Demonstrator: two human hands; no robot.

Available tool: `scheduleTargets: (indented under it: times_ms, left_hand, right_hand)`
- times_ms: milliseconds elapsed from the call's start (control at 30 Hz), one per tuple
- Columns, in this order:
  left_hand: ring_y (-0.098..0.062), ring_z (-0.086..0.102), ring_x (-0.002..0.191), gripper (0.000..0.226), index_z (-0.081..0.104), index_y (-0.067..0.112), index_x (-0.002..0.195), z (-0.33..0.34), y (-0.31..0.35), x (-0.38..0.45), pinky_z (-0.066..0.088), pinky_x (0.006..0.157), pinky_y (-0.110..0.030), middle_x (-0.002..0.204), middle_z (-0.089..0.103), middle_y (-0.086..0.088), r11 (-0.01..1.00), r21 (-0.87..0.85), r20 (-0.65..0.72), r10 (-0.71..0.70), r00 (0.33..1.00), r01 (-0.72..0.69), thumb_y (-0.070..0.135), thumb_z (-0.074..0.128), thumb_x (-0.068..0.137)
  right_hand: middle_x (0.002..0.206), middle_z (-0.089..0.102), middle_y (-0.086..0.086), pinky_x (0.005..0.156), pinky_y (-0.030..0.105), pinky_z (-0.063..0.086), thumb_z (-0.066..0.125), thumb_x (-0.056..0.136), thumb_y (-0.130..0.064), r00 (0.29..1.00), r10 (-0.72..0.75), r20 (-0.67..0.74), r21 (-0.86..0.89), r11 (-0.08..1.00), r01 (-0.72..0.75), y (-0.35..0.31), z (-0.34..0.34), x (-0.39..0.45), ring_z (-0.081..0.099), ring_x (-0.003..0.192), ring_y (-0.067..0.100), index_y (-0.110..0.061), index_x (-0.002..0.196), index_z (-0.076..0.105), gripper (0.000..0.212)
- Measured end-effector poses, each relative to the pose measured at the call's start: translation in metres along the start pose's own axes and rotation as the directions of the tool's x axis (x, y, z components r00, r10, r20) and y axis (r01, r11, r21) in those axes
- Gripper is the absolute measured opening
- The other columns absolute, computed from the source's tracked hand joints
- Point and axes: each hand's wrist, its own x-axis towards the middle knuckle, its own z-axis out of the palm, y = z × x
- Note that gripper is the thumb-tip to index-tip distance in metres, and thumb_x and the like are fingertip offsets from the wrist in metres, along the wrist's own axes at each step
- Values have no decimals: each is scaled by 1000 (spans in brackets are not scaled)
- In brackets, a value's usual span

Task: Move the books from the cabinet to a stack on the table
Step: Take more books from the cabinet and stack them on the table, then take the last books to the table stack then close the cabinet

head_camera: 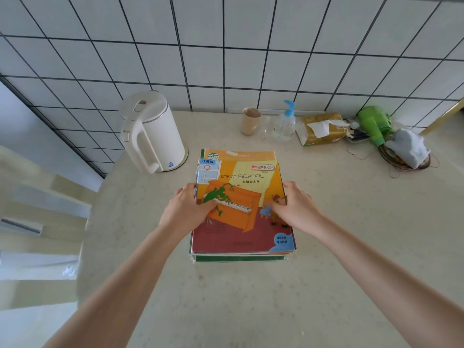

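A stack of several thin books (241,256) lies on the pale round table (226,310), in the middle of the view. The top book (247,194) has an orange and red cover with a piano and the title "Zob at School". My left hand (187,209) grips the stack's left edge, thumb on the top cover. On the opposite edge sits my right hand (295,207), its fingers curled over the top book. An orange book (251,154) below sticks out at the far side. The cabinet is not in view.
A white electric kettle (150,131) stands left of the stack. Along the tiled wall are a beige cup (250,121), a pump bottle (285,124), a tissue pack (322,128), a green object (374,124) and a white cloth (408,146). A chair (37,222) is at left.
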Motion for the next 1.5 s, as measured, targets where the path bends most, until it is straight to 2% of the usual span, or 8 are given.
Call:
scheduleTargets:
  times_ms: [233,433,600,700,900,1067,1267,1500]
  left_hand:
    - [-31,41,119,48,44,18,132,12,-6,-35,44,78,-40,126,45,-6,966,169,-241,231,943,-194,39,54,91]
    - [-29,48,103,39,62,11,117,48,14,-82,43,87,-36,113,61,-6,881,73,-407,454,793,-467,6,66,79]
    - [-13,60,94,29,64,18,104,102,36,-133,50,83,-29,95,64,9,739,-166,-192,625,756,-653,2,64,79]
    - [-3,62,75,31,62,36,92,138,50,-161,50,65,-17,79,67,14,736,-311,18,637,771,-601,9,59,80]
    - [2,63,70,23,60,41,83,203,81,-222,49,63,-14,74,69,15,726,-262,301,687,661,-636,18,59,81]
    - [-5,65,70,18,66,30,92,260,98,-302,55,70,-30,74,71,12,661,-199,487,708,512,-724,27,55,78]
    - [0,63,69,28,63,35,98,336,85,-413,53,67,-24,72,71,9,590,-187,694,645,319,-786,11,62,84]
    - [1,63,57,25,62,40,80,430,70,-564,55,63,-34,65,69,19,373,-275,858,512,-50,-886,18,59,92]
  right_hand:
    - [123,56,4,79,29,47,53,94,-35,980,-113,-163,85,988,128,32,-4,-55,59,102,20,-16,142,32,55]
    - [112,61,-2,82,23,42,55,93,-27,942,-111,-315,100,984,150,82,6,-111,60,99,13,-19,129,47,37]
    - [113,62,-1,84,20,43,56,93,-22,913,23,-408,164,985,48,133,13,-172,60,100,12,-16,127,49,36]
    - [114,63,-1,83,19,39,56,93,-24,893,111,-436,163,986,-43,166,20,-209,60,103,12,-16,128,48,36]
    - [118,59,-7,89,22,39,51,96,-28,794,319,-518,243,945,-221,227,31,-308,56,109,11,-21,130,47,36]
    - [113,63,-5,83,19,38,55,94,-24,664,489,-565,339,872,-354,289,59,-414,60,105,14,-17,126,53,33]
    - [113,63,-4,87,20,42,53,95,-25,477,687,-548,507,726,-465,343,101,-553,60,106,12,-17,129,51,35]
    - [106,65,-1,89,26,47,54,93,-20,122,902,-415,786,422,-452,394,163,-723,61,100,14,-12,122,56,30]
